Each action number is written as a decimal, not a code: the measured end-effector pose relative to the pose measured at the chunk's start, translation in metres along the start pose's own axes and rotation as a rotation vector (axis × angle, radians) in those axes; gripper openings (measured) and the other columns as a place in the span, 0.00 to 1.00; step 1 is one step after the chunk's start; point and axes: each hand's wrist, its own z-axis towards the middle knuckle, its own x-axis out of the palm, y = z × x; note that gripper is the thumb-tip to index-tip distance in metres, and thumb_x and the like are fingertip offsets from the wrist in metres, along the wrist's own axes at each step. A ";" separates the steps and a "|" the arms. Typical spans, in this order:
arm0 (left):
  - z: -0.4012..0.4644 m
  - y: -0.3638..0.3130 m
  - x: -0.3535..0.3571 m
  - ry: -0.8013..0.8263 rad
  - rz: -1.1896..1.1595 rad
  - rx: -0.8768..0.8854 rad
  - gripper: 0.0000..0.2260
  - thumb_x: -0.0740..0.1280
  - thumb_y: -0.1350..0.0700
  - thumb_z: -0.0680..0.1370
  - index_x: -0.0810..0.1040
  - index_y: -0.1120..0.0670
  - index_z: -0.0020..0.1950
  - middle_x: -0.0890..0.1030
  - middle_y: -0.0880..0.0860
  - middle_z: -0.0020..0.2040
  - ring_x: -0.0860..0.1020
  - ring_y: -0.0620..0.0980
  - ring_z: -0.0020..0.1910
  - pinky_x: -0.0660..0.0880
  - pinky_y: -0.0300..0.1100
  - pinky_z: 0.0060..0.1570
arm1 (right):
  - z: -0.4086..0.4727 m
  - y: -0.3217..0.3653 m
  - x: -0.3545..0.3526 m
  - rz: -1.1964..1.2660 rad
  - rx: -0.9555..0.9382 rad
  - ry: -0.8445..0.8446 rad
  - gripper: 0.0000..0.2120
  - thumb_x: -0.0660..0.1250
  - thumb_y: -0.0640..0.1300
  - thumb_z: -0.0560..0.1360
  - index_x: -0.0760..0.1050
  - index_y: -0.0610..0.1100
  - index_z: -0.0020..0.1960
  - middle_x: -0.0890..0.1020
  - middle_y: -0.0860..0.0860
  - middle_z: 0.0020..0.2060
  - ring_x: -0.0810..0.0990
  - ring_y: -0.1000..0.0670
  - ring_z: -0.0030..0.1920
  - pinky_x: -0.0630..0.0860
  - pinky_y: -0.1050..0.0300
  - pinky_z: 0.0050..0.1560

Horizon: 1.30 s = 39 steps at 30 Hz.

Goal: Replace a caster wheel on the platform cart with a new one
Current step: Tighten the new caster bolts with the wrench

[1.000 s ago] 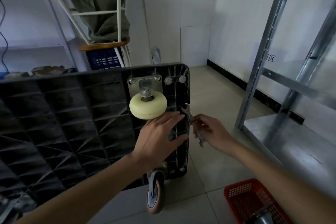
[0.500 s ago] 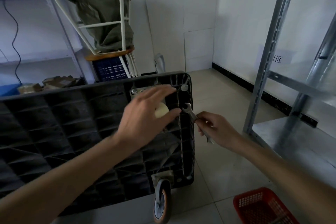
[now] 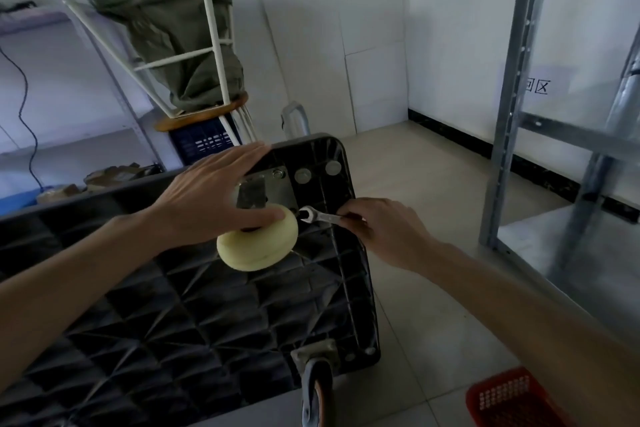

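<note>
The platform cart stands on its side, ribbed underside filling the lower left and centre of the frame. The cream caster wheel sits at centre on its mounting plate. The left hand lies flat across it, fingers straight. The right hand pinches a wrench lying left-right, head on a bolt at the plate's lower right corner. Open floor lies right of the cart's edge for swinging.

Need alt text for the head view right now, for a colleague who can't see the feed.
A left hand rests on the pale yellow caster bolted to an upturned black cart, while the right hand holds a wrench at the caster's mounting plate. A second wheel and a red basket sit lower right.
</note>
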 end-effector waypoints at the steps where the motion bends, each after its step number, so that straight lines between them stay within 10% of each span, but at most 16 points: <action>1: 0.001 0.001 0.003 -0.016 0.008 0.009 0.51 0.55 0.18 0.64 0.51 0.40 0.81 0.56 0.40 0.80 0.61 0.46 0.77 0.63 0.46 0.71 | 0.003 -0.001 0.000 -0.005 -0.005 -0.004 0.09 0.60 0.56 0.83 0.77 0.56 0.58 0.82 0.59 0.48 0.79 0.52 0.45 0.69 0.55 0.39; 39: -0.002 0.002 0.014 -0.131 0.000 0.032 0.45 0.55 0.21 0.66 0.54 0.38 0.80 0.56 0.31 0.72 0.63 0.48 0.75 0.61 0.48 0.68 | 0.070 0.062 -0.061 -0.722 -0.389 0.066 0.07 0.68 0.43 0.80 0.81 0.53 0.55 0.83 0.52 0.47 0.82 0.46 0.47 0.65 0.53 0.39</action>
